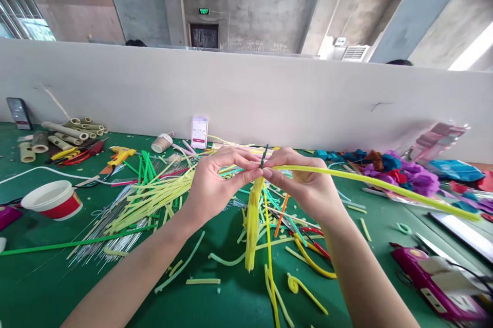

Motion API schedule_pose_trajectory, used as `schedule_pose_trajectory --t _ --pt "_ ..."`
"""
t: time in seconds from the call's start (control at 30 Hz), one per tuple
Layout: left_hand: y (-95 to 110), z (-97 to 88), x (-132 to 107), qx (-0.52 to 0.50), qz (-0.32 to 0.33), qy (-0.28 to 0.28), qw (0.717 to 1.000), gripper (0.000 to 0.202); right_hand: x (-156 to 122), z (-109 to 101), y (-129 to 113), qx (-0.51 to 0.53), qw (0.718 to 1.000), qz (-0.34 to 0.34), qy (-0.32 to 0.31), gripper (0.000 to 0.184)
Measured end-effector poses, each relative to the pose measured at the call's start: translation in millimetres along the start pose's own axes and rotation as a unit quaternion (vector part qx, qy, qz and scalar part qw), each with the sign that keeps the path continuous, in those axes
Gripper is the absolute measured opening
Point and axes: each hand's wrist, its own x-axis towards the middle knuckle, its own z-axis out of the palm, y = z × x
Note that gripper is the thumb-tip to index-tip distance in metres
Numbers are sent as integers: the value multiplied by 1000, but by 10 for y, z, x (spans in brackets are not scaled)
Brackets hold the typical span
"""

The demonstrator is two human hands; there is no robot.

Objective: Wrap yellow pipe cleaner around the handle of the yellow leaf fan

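Observation:
In the middle of the head view my left hand (223, 176) and my right hand (304, 179) meet, both closed in a pinch. Between the fingertips is the top of a yellow pipe-cleaner bundle (252, 230), which hangs down above the table. A short dark green stem (265, 153) sticks up at the same spot. From my right fingers a long yellow pipe cleaner (385, 184) runs out to the right. A thinner yellow strand (269, 251) hangs beside the bundle. My fingers hide the exact joint.
Light-yellow pipe cleaners (154, 199) and wires pile up on the green table (154, 312). A paper cup (54, 199), hot glue gun (120, 155) and bamboo pieces (69, 133) stand left. A phone with a timer (199, 132) leans against the white partition (246, 87). Right lies a magenta power strip (435, 287).

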Motion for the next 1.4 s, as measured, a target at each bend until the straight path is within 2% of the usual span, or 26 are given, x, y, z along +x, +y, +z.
schedule_pose_trajectory --t 0.23,0.33,0.5,0.63,0.73,0.83,0.93,1.07,1.13,1.2,1.3,1.4 --pt "-32 117 -71 18 1 23 1000 5 1 -35 -11 -40 999 -13 12 1" --pt "-52 180 -109 74 -26 9 997 24 1 -28 -5 -32 999 -14 31 4" --pt "-52 175 -115 102 -47 -25 993 9 -18 -8 -43 -43 998 -11 53 4" --pt "61 102 -91 135 -57 -31 989 2 -47 21 -121 -44 997 -9 66 3" --pt "154 31 -67 172 -62 -63 981 6 -53 39 -155 -45 996 -15 71 3" --pt "182 -37 -32 167 -51 -110 978 8 -45 47 -147 -15 998 -3 67 4" --pt "135 -79 4 152 -42 -152 976 9 -38 48 -102 17 998 18 61 3" --pt "56 -74 19 119 -61 -185 974 9 -33 58 -32 -12 997 8 74 3" --pt "53 -44 6 101 -81 -176 976 13 -32 74 -21 -32 996 1 85 3" --pt "76 -1 -17 120 -85 -133 980 22 -34 95 -33 -52 995 -6 91 3" --pt "124 57 -50 191 -59 -55 978 13 -41 124 -75 -81 992 -22 90 3" --pt "156 65 -63 208 -53 -33 976 20 -45 132 -103 -83 993 -32 79 4"
